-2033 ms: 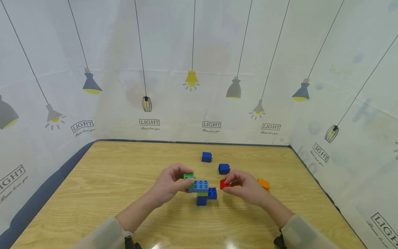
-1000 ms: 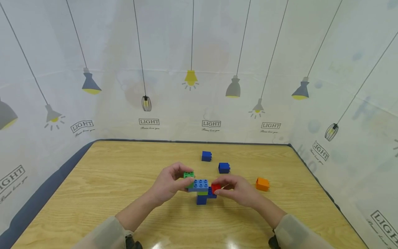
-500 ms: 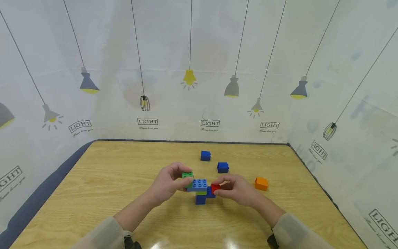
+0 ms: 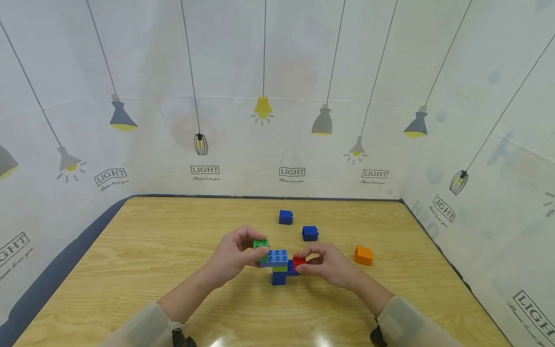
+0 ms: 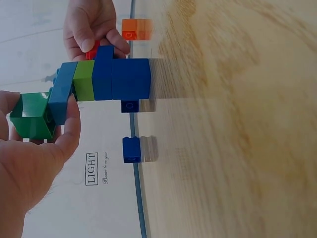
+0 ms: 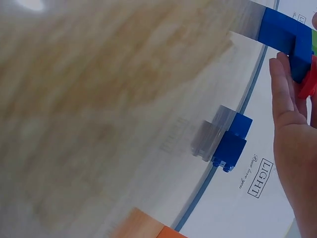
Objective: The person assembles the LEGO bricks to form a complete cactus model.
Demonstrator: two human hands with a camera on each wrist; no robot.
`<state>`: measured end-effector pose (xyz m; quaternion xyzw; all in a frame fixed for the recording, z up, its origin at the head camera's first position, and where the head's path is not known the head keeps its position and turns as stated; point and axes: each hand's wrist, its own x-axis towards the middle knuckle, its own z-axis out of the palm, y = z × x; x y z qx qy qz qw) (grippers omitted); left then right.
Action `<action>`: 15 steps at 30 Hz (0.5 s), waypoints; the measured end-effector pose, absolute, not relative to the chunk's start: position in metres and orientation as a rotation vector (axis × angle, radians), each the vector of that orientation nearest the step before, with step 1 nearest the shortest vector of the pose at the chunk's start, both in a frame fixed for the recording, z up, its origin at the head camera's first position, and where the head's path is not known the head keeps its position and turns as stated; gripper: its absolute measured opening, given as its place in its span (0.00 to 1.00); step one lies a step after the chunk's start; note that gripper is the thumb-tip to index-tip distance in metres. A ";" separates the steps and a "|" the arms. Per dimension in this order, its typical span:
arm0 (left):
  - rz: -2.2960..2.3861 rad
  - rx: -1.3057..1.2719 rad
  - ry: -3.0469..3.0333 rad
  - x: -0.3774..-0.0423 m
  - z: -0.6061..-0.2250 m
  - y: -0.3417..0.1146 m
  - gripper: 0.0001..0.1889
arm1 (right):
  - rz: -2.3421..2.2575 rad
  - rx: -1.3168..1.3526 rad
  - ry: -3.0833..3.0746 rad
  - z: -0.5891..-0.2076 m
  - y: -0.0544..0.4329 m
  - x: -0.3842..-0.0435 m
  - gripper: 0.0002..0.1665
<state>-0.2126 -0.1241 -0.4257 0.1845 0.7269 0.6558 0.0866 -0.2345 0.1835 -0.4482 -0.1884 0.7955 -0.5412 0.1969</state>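
A structure of toy building bricks stands on the table. At its base is a dark blue brick point(image 4: 279, 278), with another dark blue brick point(image 4: 292, 270) jutting right, a lime green brick point(image 5: 84, 80) above and a light blue brick point(image 4: 277, 258) on top. A green brick point(image 4: 260, 243) sits at the upper left end; my left hand point(image 4: 231, 255) holds it between thumb and fingers, a finger also touching the light blue brick point(image 5: 63, 94). My right hand point(image 4: 334, 266) pinches a red brick point(image 4: 298, 263) on the jutting brick. How firmly it is seated is hidden.
Two loose blue bricks, one farther back point(image 4: 285, 217) and one nearer point(image 4: 310, 233), lie beyond the structure. An orange brick point(image 4: 363, 256) lies to the right of my right hand. A printed curtain point(image 4: 243, 144) rises behind the wooden table point(image 4: 173, 221).
My right hand has brought the red brick leftward onto the jutting dark blue brick, where it has stayed over the last second. The left hand has kept its hold.
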 end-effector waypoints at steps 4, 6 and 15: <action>1.960 0.544 2.164 -0.213 -0.426 -0.124 0.19 | -1.552 -0.520 2.194 -0.449 0.182 -0.234 0.19; 1.959 0.544 2.164 -0.213 -0.425 -0.124 0.20 | -1.565 -0.519 2.184 -0.449 0.181 -0.233 0.19; 1.940 0.546 2.170 -0.213 -0.425 -0.124 0.20 | -1.553 -0.510 2.199 -0.452 0.181 -0.235 0.19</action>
